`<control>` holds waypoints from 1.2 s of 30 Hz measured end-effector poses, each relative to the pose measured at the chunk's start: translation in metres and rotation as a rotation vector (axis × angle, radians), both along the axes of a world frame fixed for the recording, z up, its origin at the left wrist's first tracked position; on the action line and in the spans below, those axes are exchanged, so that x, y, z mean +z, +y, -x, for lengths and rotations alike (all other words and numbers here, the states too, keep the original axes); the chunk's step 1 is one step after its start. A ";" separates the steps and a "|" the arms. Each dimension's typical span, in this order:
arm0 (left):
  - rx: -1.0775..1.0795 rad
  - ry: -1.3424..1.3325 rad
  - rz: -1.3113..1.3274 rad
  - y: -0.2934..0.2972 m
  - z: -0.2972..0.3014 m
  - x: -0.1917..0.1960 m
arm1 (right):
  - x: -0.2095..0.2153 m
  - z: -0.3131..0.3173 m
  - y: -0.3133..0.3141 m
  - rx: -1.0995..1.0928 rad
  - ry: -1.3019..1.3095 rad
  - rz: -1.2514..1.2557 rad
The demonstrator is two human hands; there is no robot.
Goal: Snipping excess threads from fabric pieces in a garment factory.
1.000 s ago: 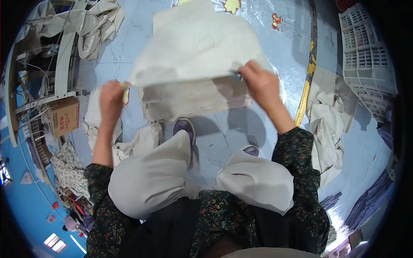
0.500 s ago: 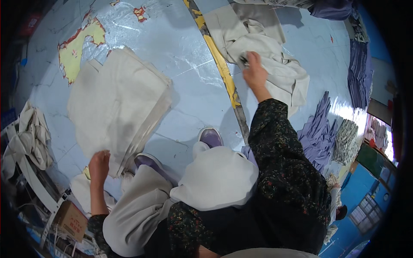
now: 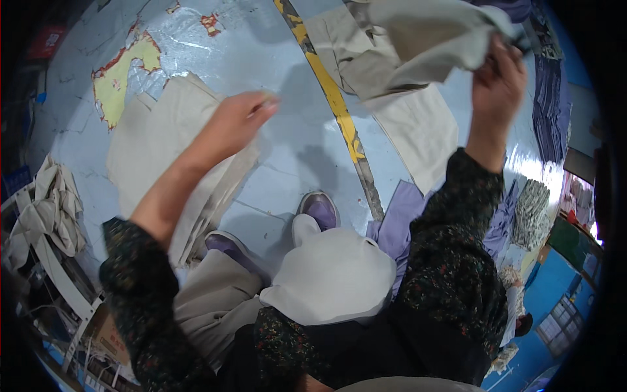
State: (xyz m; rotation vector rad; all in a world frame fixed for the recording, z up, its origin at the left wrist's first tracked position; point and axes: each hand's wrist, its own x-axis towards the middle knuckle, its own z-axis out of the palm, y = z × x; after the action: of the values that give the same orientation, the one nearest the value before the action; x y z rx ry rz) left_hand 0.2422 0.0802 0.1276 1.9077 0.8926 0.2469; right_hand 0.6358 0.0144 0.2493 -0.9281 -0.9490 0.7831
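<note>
One right hand (image 3: 498, 85) lifts beige cloth (image 3: 418, 39); left hand (image 3: 238, 121) empty.

Lighting bright, even, from overhead. The glossy blue floor (image 3: 287, 150) throws white glare in patches left of the right hand (image 3: 498, 85) and again below it near the frame's right edge. Soft shadows of both arms fall on the floor between the hands. The left hand (image 3: 236, 121) is motion-blurred at the fingertips; the pale cloth (image 3: 424, 36) gripped by the right hand is slightly smeared. Strong fisheye bending toward the rim; black vignette all round. Centre reasonably sharp.
</note>
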 end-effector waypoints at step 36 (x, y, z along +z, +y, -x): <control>1.085 -0.533 1.163 -0.110 -0.036 -0.154 | -0.258 0.157 -0.128 0.073 0.588 1.262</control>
State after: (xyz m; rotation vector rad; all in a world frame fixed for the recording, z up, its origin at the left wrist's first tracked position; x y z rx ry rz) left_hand 0.2783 -0.0302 -0.0267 0.1560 1.2148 0.6485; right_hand 0.4791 -0.1141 -0.0087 -1.5816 0.1432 1.6574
